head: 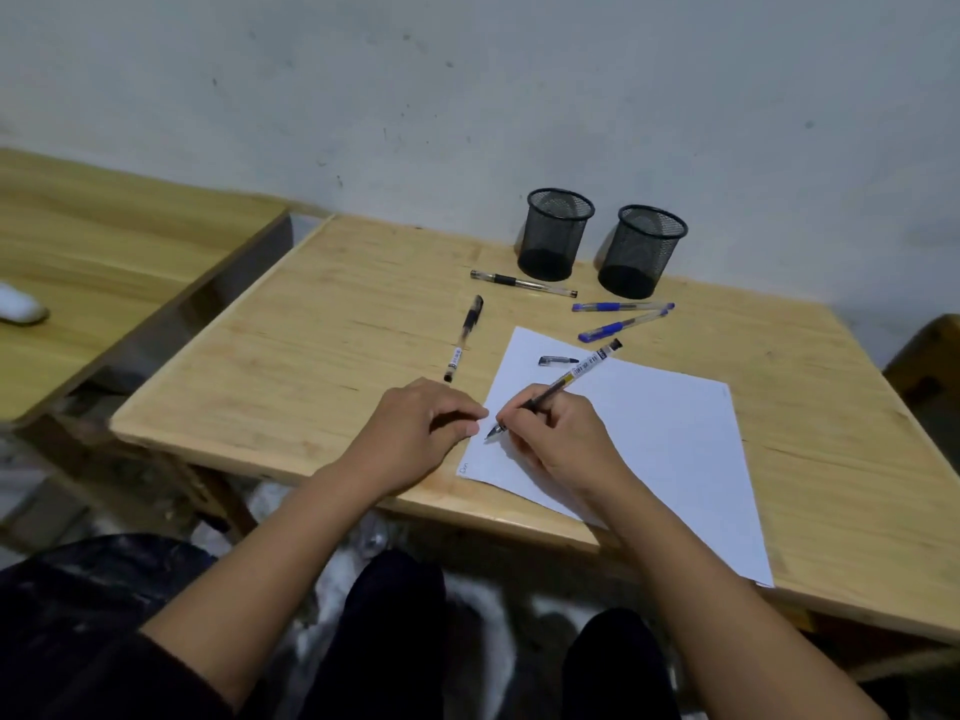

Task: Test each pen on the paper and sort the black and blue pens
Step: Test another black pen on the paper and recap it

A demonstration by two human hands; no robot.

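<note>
Right hand [558,439] writes on paper [665,433]; pen cap [557,360] lies beyond.

You can see a small handwritten mark, perhaps "Cun", in the near left corner of the paper [649,439], and the printed labels on the held pen [569,379] and the capped black pen [462,339] are too small to read.

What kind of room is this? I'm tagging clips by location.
Probably a plain study or work room: a wooden desk against a scuffed white wall, two mesh pen cups, a second desk alongside.
</note>
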